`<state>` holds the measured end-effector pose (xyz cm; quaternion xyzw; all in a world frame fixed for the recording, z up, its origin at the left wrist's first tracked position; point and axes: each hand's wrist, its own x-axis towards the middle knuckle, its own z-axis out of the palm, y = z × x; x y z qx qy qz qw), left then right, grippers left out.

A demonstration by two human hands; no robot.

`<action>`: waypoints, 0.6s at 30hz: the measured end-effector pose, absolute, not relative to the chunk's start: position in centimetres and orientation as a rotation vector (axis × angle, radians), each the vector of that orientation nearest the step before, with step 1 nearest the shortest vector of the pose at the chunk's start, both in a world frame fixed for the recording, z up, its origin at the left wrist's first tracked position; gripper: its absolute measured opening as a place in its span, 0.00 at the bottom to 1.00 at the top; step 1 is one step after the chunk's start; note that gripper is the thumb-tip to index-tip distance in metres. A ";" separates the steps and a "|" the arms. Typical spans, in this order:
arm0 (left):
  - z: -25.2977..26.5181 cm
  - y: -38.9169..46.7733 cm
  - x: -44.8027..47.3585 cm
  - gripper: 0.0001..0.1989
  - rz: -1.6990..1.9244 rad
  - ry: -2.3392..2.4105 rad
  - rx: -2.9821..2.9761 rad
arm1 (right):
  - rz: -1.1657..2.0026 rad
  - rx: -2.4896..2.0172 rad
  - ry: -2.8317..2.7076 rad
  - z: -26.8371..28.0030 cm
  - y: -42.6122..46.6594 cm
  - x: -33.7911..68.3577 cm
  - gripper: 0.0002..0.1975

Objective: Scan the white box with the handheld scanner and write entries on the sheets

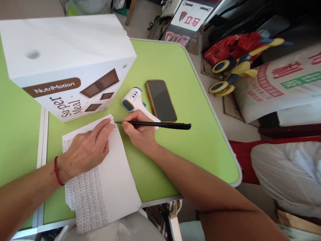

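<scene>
My right hand [140, 131] grips a slim black pen [173, 125], its tip at the top right corner of a stack of paper sheets [116, 180]. Rows of small handwriting fill the left side of the sheets, while much of the right side is blank. My left hand [91, 144] rests on the upper part of the sheets, fingers stretched toward the pen tip, with a red cord bracelet [57, 171] at the wrist. Just beyond my right hand lies a white and blue infrared thermometer [136, 98], its handle partly hidden by that hand.
A large white NutriMotion box [70, 50] stands at the back left of the green table [198, 147]. A phone [162, 100] in a brown case lies beside the thermometer. Off the right edge are a yellow and blue wheeled toy [233, 72] and a printed sack [283, 80].
</scene>
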<state>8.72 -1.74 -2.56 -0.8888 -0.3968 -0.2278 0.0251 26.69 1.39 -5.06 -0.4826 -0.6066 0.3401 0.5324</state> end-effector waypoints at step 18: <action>-2.9 -1.5 8.2 0.10 -0.630 -1.127 -2.893 | 0.885 -1.130 -1.636 -5.5 1.3 26.6 0.07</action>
